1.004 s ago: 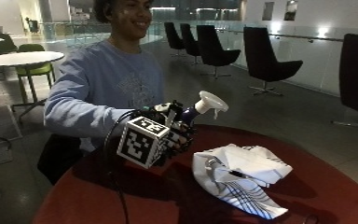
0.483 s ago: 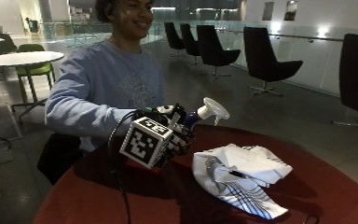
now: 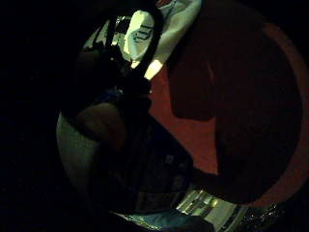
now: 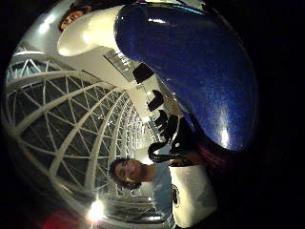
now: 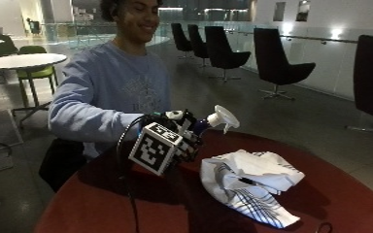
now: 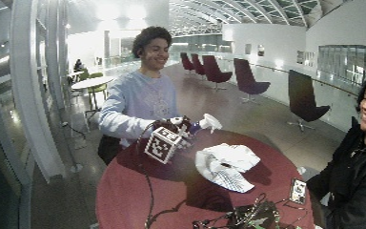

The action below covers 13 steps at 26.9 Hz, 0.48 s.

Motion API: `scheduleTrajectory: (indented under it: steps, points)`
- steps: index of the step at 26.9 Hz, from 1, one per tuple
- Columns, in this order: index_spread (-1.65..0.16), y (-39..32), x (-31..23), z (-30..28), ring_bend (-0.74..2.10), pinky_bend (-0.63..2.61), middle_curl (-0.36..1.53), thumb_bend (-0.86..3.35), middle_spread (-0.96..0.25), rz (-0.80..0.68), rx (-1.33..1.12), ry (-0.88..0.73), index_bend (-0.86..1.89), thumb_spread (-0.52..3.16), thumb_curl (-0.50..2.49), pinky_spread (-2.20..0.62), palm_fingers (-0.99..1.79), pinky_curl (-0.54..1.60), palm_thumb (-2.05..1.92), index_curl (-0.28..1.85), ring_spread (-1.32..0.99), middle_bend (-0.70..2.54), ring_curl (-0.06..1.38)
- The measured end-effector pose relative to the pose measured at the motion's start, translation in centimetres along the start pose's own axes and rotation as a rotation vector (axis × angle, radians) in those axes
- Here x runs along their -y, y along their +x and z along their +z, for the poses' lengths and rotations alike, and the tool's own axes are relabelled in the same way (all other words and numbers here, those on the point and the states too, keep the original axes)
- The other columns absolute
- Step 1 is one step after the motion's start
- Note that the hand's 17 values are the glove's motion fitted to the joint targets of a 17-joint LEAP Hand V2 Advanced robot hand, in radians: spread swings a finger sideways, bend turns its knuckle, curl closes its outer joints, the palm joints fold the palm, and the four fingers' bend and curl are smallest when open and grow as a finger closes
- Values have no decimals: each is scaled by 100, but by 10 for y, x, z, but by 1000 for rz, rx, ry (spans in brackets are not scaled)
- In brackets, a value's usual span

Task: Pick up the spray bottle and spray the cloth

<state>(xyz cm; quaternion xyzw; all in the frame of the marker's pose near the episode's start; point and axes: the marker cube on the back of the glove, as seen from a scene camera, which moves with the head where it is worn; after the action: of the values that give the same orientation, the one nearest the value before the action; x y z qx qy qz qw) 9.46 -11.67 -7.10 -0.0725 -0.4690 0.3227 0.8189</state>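
Red round table [image 5: 109, 213] in an atrium; gloved right hand [image 5: 174, 141] grips the spray bottle [image 5: 213, 120] above the tabletop, fingers curled round its blue body; the nozzle has tipped lower toward the cloth [image 5: 251, 187] over the last second, so spraying looks imminent; trigger finger hidden, any mist indiscernible.

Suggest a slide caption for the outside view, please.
Gloved right hand holds the spray bottle above the table, beside the cloth.
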Motion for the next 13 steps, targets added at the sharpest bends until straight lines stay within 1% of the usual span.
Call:
scheduleTrajectory:
  steps: [13]
  points:
    - [-25, 5, 5, 6, 58, 44, 44, -2, 1, 60, -28, -13, 7, 94, 57, 32, 79, 37, 78, 16, 10, 34, 39]
